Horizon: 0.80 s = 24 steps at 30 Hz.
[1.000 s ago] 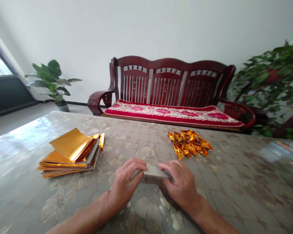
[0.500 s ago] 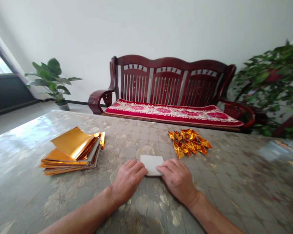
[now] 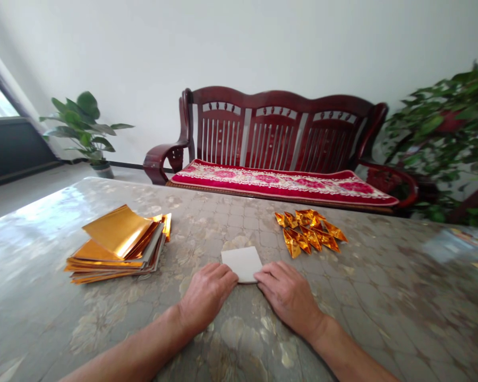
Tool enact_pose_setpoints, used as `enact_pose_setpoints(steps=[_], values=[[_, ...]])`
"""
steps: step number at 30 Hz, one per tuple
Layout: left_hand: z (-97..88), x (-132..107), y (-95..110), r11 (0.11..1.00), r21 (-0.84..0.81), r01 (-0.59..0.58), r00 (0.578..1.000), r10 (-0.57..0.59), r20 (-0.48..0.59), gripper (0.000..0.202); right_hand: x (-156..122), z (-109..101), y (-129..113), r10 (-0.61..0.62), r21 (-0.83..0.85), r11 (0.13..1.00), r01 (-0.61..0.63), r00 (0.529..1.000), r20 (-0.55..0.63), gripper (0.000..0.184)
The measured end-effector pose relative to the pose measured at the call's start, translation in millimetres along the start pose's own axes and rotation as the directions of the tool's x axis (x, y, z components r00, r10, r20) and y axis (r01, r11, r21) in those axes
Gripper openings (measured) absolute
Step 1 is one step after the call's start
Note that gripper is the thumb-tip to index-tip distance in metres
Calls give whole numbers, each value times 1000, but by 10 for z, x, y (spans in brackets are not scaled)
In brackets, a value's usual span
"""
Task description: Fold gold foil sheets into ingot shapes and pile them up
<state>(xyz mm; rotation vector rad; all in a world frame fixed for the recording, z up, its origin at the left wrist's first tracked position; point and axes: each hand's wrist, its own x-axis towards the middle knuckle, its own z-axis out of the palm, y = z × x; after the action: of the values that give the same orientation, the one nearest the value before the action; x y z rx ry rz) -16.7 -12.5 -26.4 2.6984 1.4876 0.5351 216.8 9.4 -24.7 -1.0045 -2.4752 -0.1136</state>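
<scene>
A sheet of paper (image 3: 242,262), pale side up, lies on the table in front of me, its near edge towards me. My left hand (image 3: 212,288) pinches its near left corner between closed fingers. At the near right corner my right hand (image 3: 286,293) grips the same sheet, thumb and fingers together. To the left rises a loose stack of gold foil paper (image 3: 117,232), some sheets showing grey backs. Beyond my right hand several folded gold foil pieces (image 3: 313,232) with pointed ends sit in a cluster.
The patterned table (image 3: 143,329) spreads under everything. Plastic packaging (image 3: 460,245) lies at its right side. Behind the far edge stands a dark red wooden bench (image 3: 273,132) with a red floral cushion (image 3: 282,182). Potted plants (image 3: 88,124) flank it.
The paper has turned slightly, its far edge shifting left and away. My right hand's fingertips have slid down to its near corner. Both hands keep hold; the stack and folded pieces stay put.
</scene>
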Motion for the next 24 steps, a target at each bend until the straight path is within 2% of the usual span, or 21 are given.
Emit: enact_pose_setpoints(steps=[4,9,15,24], values=[[-11,-6,-5,995,-94,16,1000,-18,-25,27,11,-4,6,-3,8,1000,3,1000,-5,16],[-23,-22,-4,980,-185,69,997,-76,-30,28,18,-7,-4,37,35,999,-39,998,52,14],[-63,19,18,972,-148,184,983,-180,39,23,36,5,-3,117,71,990,-125,987,108,16],[-117,80,31,944,-132,303,951,-289,112,21,99,7,6,178,57,980,-189,972,153,19]])
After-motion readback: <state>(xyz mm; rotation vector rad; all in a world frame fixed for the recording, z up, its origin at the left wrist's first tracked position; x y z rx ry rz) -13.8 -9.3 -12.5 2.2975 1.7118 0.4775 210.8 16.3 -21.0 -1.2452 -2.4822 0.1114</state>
